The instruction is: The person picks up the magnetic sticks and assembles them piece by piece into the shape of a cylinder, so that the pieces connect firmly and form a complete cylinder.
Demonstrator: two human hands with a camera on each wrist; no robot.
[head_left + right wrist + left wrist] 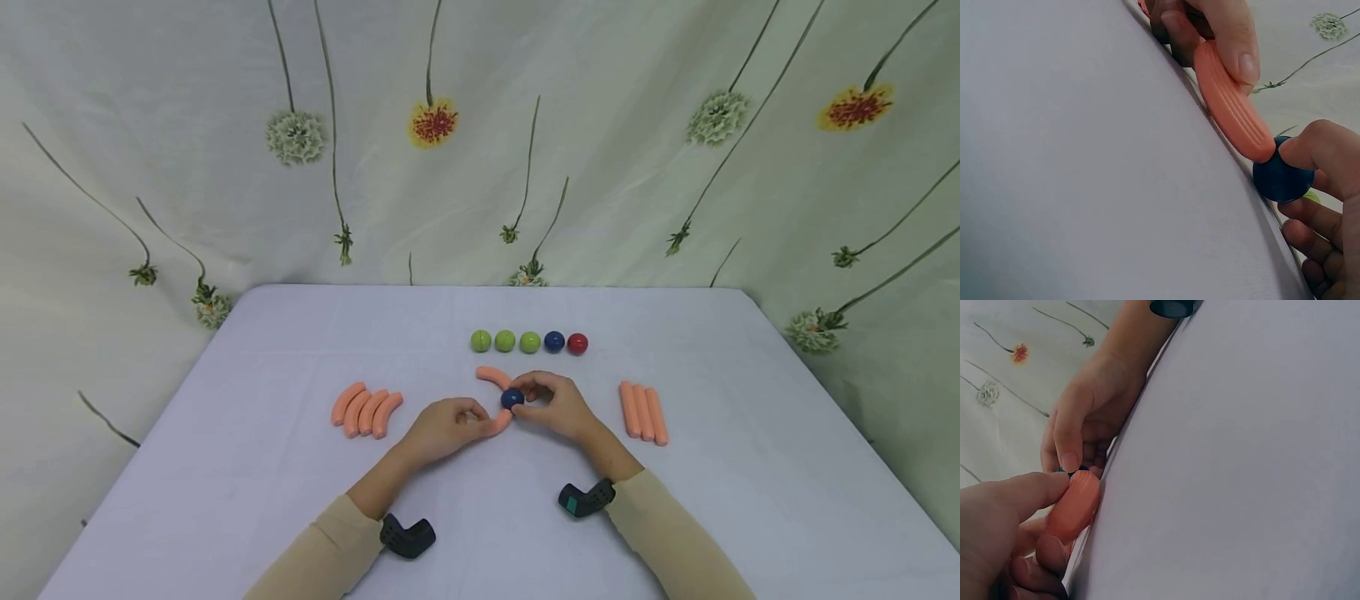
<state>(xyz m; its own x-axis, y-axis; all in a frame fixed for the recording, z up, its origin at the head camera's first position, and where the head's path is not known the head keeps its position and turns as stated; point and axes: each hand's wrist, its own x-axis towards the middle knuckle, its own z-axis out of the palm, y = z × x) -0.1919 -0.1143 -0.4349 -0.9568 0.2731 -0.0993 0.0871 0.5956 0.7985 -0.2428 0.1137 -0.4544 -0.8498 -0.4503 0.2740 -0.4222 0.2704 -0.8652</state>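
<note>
The blue ball is near the middle of the surface, pinched by the fingers of your right hand. Your left hand has its fingers clamped on a curved orange stick, whose end touches the ball. A second curved stick lies just beyond.

Glossy dark-blue ball is pinched in R hand. Curved, ridged orange-pink stick is held w/ L hand, one end butted vs. ball.
</note>
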